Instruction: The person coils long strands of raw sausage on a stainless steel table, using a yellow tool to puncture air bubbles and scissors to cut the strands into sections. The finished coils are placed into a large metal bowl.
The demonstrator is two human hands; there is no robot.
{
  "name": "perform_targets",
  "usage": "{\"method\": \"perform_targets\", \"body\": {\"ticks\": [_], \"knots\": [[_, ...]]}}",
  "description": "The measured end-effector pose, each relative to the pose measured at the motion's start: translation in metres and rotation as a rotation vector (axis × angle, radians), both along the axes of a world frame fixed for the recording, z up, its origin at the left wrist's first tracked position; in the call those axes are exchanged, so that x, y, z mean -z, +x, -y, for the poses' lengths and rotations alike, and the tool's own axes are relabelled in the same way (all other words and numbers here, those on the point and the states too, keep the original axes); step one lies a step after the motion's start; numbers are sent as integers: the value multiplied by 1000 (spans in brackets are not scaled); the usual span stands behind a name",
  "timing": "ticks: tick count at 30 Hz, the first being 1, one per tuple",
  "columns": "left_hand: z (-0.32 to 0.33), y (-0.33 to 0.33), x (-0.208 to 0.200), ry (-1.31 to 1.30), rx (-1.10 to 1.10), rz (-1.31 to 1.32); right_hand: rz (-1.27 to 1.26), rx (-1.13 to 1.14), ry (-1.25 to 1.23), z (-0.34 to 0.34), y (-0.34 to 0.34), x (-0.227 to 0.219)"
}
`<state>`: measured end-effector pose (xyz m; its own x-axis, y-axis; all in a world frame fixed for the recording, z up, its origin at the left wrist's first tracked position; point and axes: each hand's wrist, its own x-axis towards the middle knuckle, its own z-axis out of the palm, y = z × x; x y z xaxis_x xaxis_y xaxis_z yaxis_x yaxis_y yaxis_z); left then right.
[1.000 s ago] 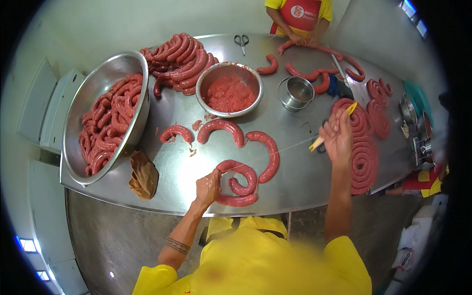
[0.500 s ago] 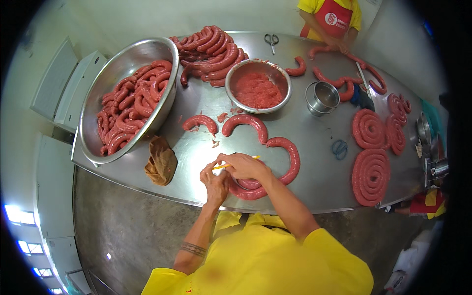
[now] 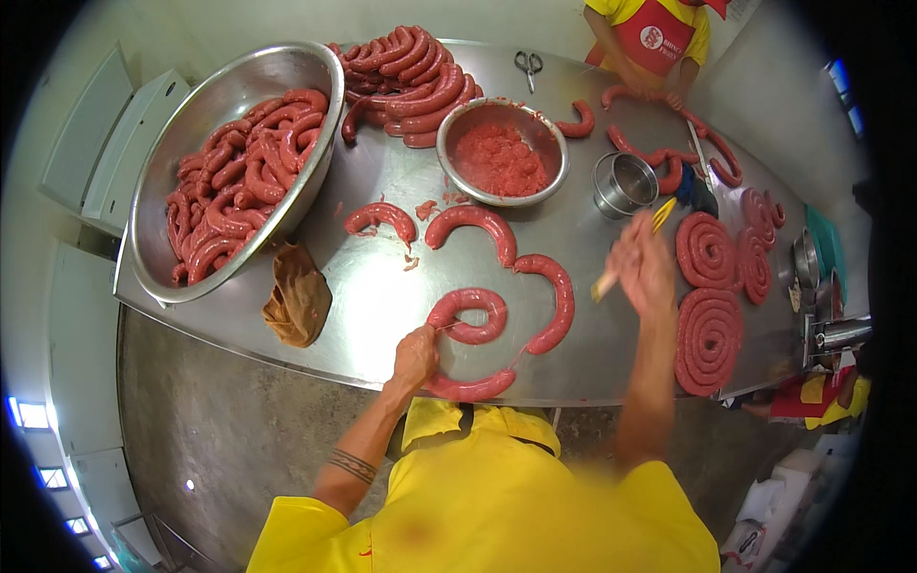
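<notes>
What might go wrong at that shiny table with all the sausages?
The nearest sausage lies right by the table's front edge, so it might slip off. The left hand is closed at one end of the curled sausage; squeezing too hard could split it. The right hand holds a yellow tool near the pot, so it might bump it.

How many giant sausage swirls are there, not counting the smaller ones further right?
2. The upper sausage spiral is just right of the right hand; the lower sausage spiral lies directly below it in the picture. Neither looks hidden.
</notes>
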<state>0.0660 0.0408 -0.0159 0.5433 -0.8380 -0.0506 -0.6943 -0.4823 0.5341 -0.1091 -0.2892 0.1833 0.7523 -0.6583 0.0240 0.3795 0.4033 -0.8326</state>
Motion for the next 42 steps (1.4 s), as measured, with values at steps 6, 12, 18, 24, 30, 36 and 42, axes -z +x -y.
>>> {"method": "perform_targets", "body": {"ticks": [6, 12, 18, 24, 30, 36, 42], "knots": [[-30, 24, -15, -602, -368, -1876, -938, -415, 230, -59, -96, 154], [-50, 5, -33, 10, -718, -700, -751, -525, -677, -143, 33, 155], [-65, 0, -42, -210, -495, 187, -334, -863, -1300, -199, 169, 144], [-75, 20, -40, -434, -433, -261, -297, -578, -949, -210, 169, 74], [-62, 14, -25, -358, -409, -679, 151, 84, 94, -69, 126, 8], [-83, 30, -1, -188, -299, -325, 205, 243, 11, 4, 27, 14], [-93, -5, 17, -513, -604, -1056, -1044, 95, -429, -57, -48, 139]]}}
